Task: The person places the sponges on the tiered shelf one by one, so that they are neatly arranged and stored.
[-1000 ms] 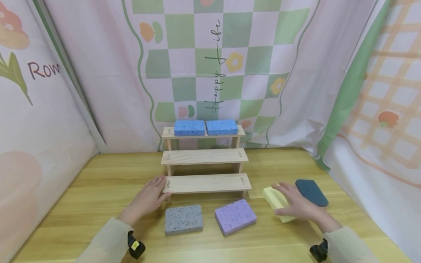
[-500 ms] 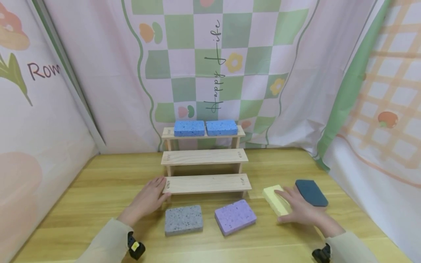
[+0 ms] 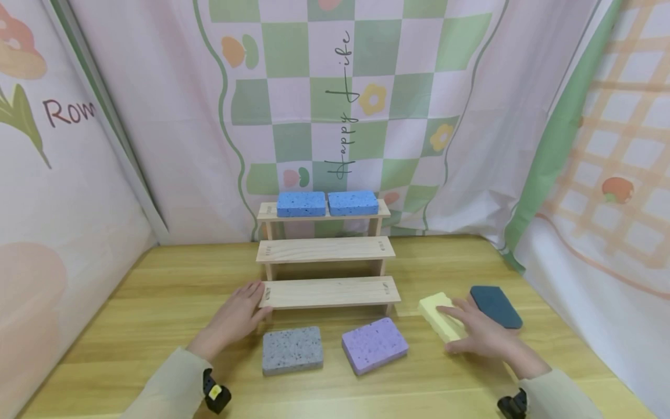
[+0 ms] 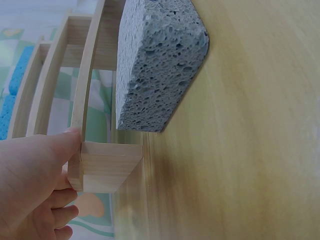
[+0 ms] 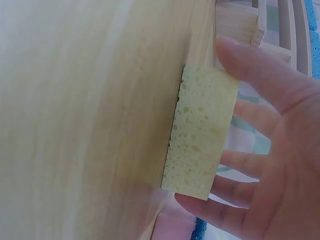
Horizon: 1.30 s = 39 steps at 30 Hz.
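1. The rack (image 3: 324, 250) is pinched at the left end of its lowest shelf (image 3: 330, 293) by the left hand (image 3: 230, 320), thumb at the front edge; presumably it is being kept from sliding.
2. With the rack as centre and twelve o'clock at the curtain (image 3: 330, 116), the yellow sponge (image 3: 438, 317) is found on the table (image 3: 183, 279) near four. It is straddled by the right hand (image 3: 484, 334), whose fingers and thumb are spread apart; whether firm pressure is applied cannot be told.
3. Two blue sponges (image 3: 300, 204) are laid flat, end to end, on the top shelf (image 3: 268, 211), apparently lined up so that the narrow board is followed. A slim gap is left between them.
4. The grey sponge (image 3: 293, 351), between six and seven, is set nearly square to the rack; the purple sponge (image 3: 374, 346), at five, is turned askew.
5. Room beside the right hand is limited by the dark pad (image 3: 496, 306), placed near three from the yellow sponge.
6. Wider room is offered at nine and two; at twelve, depth is restricted by the curtain. No raised lip is seen along the shelf edges.
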Tool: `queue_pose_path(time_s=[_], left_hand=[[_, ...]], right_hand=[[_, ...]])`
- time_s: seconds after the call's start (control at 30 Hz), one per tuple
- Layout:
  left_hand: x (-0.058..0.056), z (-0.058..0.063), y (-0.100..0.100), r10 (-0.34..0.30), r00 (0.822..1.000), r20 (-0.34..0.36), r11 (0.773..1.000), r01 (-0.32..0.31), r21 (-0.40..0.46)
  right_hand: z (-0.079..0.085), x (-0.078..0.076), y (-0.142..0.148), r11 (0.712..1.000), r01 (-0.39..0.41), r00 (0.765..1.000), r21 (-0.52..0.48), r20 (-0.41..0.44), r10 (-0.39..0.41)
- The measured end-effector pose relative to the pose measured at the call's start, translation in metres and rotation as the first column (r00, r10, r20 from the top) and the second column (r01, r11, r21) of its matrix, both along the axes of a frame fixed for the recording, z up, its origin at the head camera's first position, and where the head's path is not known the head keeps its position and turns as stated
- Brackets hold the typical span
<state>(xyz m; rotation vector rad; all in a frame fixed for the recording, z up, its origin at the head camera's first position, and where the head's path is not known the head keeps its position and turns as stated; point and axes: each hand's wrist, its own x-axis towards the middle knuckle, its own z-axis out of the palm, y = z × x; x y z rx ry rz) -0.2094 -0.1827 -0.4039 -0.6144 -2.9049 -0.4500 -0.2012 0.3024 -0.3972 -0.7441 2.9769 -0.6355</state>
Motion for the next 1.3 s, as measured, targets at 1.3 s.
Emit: queue_pose_path(time_s=[1.3], left_hand=[[0.000,0.000,0.000,-0.002,1.000,-0.008,1.000,0.002,0.000]], right_hand=[[0.038,-0.023,-0.001,0.996,0.079,0.974,-0.029,-0.213,-0.083]])
